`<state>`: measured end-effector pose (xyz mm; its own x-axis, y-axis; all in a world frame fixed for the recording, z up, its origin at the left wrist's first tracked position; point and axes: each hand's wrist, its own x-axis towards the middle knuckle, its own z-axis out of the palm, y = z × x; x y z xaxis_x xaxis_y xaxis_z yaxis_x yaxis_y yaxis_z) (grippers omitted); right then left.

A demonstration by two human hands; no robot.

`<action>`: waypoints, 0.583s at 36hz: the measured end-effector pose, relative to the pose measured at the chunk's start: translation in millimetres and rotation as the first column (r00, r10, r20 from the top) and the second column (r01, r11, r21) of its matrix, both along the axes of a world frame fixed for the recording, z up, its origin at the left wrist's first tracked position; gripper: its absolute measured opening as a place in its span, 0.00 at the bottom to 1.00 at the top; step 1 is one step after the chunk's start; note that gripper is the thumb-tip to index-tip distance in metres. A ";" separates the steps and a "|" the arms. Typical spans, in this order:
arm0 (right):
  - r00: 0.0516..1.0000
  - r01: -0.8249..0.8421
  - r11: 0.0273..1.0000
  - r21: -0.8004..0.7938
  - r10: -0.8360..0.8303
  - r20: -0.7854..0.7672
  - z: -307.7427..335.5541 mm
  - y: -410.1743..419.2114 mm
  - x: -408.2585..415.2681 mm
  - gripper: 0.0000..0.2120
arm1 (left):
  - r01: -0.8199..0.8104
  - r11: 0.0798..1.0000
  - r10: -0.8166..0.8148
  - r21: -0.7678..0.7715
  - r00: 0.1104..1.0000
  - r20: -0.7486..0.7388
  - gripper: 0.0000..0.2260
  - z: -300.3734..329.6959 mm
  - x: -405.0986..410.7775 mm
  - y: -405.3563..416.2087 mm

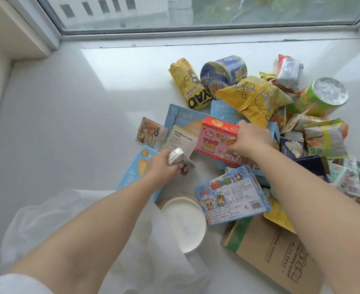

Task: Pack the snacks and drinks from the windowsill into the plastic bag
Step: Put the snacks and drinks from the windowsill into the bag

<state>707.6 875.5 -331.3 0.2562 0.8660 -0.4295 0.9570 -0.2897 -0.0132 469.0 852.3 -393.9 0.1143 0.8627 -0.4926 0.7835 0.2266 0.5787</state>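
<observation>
Head view: right hand [252, 137] clasps the pink box [217, 141] mid-windowsill [68, 124], left hand [161, 166] pinches a small packet [176, 157]; best lift both clear, then lower into the bag [47, 219] at the near edge

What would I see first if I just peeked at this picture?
First you'd spot the big heap of bright snacks on the white windowsill, with a puffy yellow chip bag near the top. In the middle, the right hand grips a pink and red snack box, while the left hand holds a small white packet. A see-through plastic bag waits at the bottom left.
</observation>
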 end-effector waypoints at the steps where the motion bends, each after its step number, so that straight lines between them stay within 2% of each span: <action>1: 0.996 0.069 0.998 0.014 -0.068 -0.059 1.9 -1.9 3.8 0.32 | -0.094 0.995 0.095 -0.026 0.994 0.053 0.13 0.2 -3.5 4.2; 3: 0.963 0.203 0.979 0.024 -0.196 -0.185 4.7 -4.4 10.6 0.29 | -0.258 0.964 0.266 -0.069 0.951 0.156 0.14 0.7 -5.9 14.4; 5: 0.919 0.303 0.952 0.037 -0.282 -0.277 3.7 -4.6 14.5 0.29 | -0.346 0.932 0.363 -0.109 0.903 0.229 0.15 0.1 -4.0 24.3; 7: 0.865 0.396 0.917 0.048 -0.356 -0.353 -1.8 -3.7 15.8 0.33 | -0.349 0.929 0.370 -0.125 0.896 0.244 0.14 -2.8 0.7 31.8; 10: 0.708 0.552 0.834 -0.012 -0.476 -0.522 -13.8 -4.1 13.2 0.34 | -0.286 0.954 0.299 -0.091 0.930 0.215 0.14 -9.2 11.0 39.3; 12: 0.616 0.610 0.791 -0.045 -0.509 -0.601 -21.0 -8.0 8.6 0.31 | -0.257 0.961 0.272 -0.106 0.948 0.164 0.22 -13.1 16.4 42.2; 14: 0.597 0.620 0.783 -0.049 -0.512 -0.618 -28.3 -13.1 2.3 0.29 | -0.237 0.965 0.249 -0.113 0.962 0.113 0.26 -14.8 20.7 41.5; 21: 0.606 0.599 0.799 -0.058 -0.500 -0.618 -41.5 -17.1 -14.7 0.30 | -0.261 0.956 0.267 -0.137 0.963 0.027 0.26 -20.3 21.5 45.2</action>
